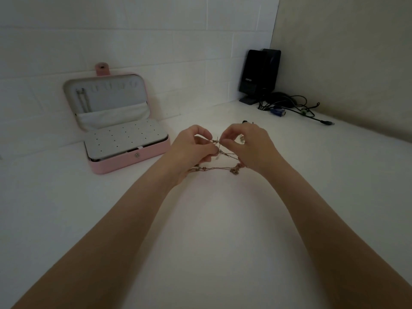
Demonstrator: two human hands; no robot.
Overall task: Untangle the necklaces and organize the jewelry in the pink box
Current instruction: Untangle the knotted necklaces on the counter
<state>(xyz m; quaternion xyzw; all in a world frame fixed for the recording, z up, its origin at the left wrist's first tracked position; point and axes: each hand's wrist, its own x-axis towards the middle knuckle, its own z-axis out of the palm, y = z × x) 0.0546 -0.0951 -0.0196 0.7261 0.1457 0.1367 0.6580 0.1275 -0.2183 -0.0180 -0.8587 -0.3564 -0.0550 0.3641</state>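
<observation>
Two bare forearms reach forward over a white table [223,230]. The left hand [191,150] and the right hand [247,146] meet near the table's middle, each with fingertips curled and pinching a tangle of thin necklaces [219,157]. Loose chain sags between the wrists, just above the surface. To the left, well apart from the hands, a pink box [131,159] stands open against a white tiled wall, lid upright. Black speakers [258,74] and cables [294,105] sit in the far right corner.
</observation>
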